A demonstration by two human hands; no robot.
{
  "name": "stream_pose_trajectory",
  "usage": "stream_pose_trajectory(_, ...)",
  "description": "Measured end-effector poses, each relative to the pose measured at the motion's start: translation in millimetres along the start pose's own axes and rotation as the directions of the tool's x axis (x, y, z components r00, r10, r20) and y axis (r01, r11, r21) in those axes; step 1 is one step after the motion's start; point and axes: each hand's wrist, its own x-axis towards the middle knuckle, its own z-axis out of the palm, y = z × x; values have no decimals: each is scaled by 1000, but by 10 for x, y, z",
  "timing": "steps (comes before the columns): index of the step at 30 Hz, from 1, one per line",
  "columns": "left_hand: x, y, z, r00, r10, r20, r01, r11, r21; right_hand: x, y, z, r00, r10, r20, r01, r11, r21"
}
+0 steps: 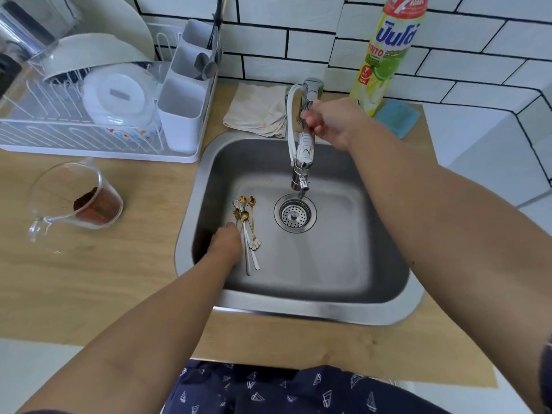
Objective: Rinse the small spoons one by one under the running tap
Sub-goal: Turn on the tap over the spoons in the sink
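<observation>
Several small gold and white spoons (248, 225) lie bunched on the left floor of the steel sink (313, 312), bowls pointing to the back. My left hand (225, 245) is down in the sink beside them, fingertips touching the spoon handles; whether it grips one is hidden. My right hand (331, 122) is curled round the chrome tap (304, 150) near its handle. The spout hangs over the drain strainer (295, 216). No water stream is visible.
A white dish rack (98, 115) with bowls, plates and a cutlery holder stands at the back left. A glass measuring jug (74, 201) with brown powder sits on the wooden counter. A folded cloth (257, 110), dish soap bottle (385, 52) and blue sponge (397, 116) stand behind the sink.
</observation>
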Motion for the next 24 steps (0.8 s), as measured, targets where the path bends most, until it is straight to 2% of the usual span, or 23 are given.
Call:
stream_pose_trajectory(8, -53, -6, -34, 1000, 11, -7, -12, 996, -90, 85, -13, 80, 1000, 9, -3, -9, 1000, -20)
stream_pose_trajectory(15, -123, 43, -31, 978, 208, -28, -209, 965, -158, 64, -57, 96, 995, -91, -45, 89, 995, -36)
stream_pose_trajectory(18, -177, 87, -33, 961, 276, -26, -275, 939, -207, 39, 3, 22, 995, -98, -36, 100, 993, 59)
stream_pose_trajectory(22, -208, 132, -25, 928, 372, -15, -361, 891, -274, -56, 513, -162, 965, -35, -260, 108, 956, 272)
stream_pose_trajectory(24, -221, 148, -15, 906, 424, -2, -403, 858, -318, -200, 1020, -162, 932, 13, -363, 61, 979, 192)
